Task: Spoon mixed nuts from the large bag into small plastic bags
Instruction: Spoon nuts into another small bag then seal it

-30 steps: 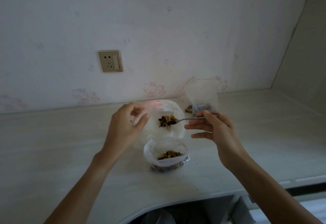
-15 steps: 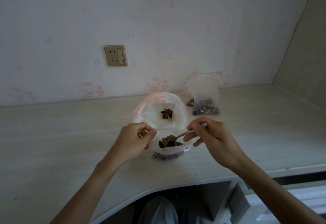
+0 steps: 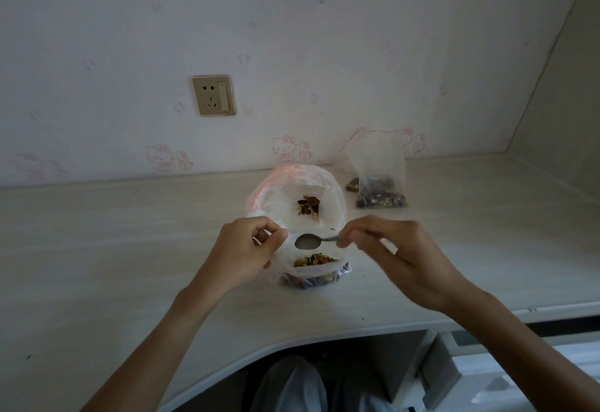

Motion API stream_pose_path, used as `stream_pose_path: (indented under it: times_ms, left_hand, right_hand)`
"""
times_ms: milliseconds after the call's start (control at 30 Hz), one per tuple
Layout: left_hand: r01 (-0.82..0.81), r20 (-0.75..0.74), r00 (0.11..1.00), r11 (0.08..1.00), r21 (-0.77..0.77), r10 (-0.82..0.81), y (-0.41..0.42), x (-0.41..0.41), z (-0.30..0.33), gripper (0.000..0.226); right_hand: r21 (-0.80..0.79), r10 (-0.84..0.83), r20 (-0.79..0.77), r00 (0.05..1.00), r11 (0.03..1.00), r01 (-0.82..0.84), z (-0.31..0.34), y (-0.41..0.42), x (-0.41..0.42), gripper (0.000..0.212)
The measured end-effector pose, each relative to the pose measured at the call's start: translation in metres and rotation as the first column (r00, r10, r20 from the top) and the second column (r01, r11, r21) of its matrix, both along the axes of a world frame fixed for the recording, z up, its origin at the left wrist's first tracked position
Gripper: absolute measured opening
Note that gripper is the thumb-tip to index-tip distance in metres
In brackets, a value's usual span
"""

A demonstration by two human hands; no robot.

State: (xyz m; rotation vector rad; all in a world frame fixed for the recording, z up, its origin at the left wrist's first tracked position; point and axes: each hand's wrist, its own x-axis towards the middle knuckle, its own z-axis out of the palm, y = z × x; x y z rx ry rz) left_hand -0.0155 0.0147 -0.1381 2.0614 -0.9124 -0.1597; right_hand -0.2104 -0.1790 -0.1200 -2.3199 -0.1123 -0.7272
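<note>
Our left hand (image 3: 246,249) pinches the rim of the small bag (image 3: 311,270), near the table's (image 3: 130,249) front edge. Our right hand (image 3: 396,254) pinches the spoon (image 3: 311,241), empty, above it. The large bag (image 3: 292,197) stands open just behind, nuts (image 3: 308,204) inside.

No written text, brand name or number can be read anywhere. The pale wallpaper (image 3: 292,38) behind the tabletop carries only faint pink cartoon cat figures (image 3: 287,148), without readable words. The gold-coloured wall socket (image 3: 213,95) shows no legible marking, and the clear plastic bags carry no label.
</note>
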Motion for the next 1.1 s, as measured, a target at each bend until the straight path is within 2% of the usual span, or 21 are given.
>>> stream_pose_path:
  times_ms: [67,133,200,267,367,467,533,600,767,900,1000,1067,1100]
  left_hand:
    - [0.0,0.002,1.0,1.0,-0.005,0.0,0.0,0.001,0.0,0.02]
    - [-0.016,0.001,1.0,1.0,-0.021,0.016,0.001,0.003,0.0,0.026]
    - [-0.046,0.007,0.999,0.998,-0.046,0.046,0.002,0.008,0.0,0.029]
    - [-0.083,0.016,0.996,0.993,-0.082,0.085,0.002,0.014,-0.001,0.028]
    - [-0.162,0.044,0.985,0.977,-0.138,0.169,-0.001,0.025,-0.004,0.021]
    - [-0.246,0.106,0.957,0.949,-0.196,0.27,-0.006,0.034,-0.007,0.019]
    - [-0.215,0.151,0.955,0.948,-0.235,0.254,-0.011,0.038,-0.006,0.02]
    - [-0.118,0.179,0.97,0.963,-0.243,0.164,-0.019,0.041,0.0,0.018]
    - [0.13,0.204,0.973,0.986,-0.106,-0.106,-0.043,0.048,0.013,0.01]
    - [0.299,0.143,0.944,0.954,0.016,-0.298,-0.055,0.052,0.01,0.015]
    - [0.368,0.069,0.925,0.927,0.067,-0.372,-0.062,0.057,0.004,0.018]
    - [0.387,0.062,0.915,0.91,0.152,-0.399,-0.063,0.065,-0.001,0.018]
    - [0.398,0.07,0.905,0.893,0.212,-0.42,-0.064,0.068,-0.004,0.027]
  right_hand:
    - [0.313,-0.038,0.042,0.998,0.95,0.023,-0.001,-0.005,0.005,0.029]
    - [0.576,-0.111,0.06,0.992,0.815,0.056,-0.003,-0.01,0.011,0.03]
    - [0.719,-0.182,0.023,0.983,0.687,0.11,-0.003,-0.016,0.016,0.027]
    - [0.782,-0.231,-0.025,0.973,0.601,0.163,-0.004,-0.021,0.022,0.027]
    - [0.799,-0.29,-0.08,0.954,0.553,0.235,-0.008,-0.03,0.03,0.029]
    - [0.749,-0.34,-0.121,0.932,0.585,0.311,-0.016,-0.038,0.031,0.03]
    - [0.702,-0.37,-0.133,0.92,0.62,0.351,-0.021,-0.043,0.03,0.03]
    - [0.657,-0.393,-0.14,0.909,0.65,0.382,-0.024,-0.046,0.028,0.029]
    - [0.58,-0.384,-0.166,0.908,0.707,0.405,-0.028,-0.045,0.03,0.028]
    - [0.539,-0.381,-0.17,0.909,0.736,0.409,-0.029,-0.042,0.037,0.029]
    - [0.549,-0.382,-0.176,0.907,0.727,0.413,-0.031,-0.041,0.043,0.028]
    - [0.563,-0.386,-0.171,0.907,0.717,0.411,-0.033,-0.041,0.046,0.027]
    - [0.571,-0.385,-0.169,0.907,0.712,0.408,-0.034,-0.041,0.048,0.027]
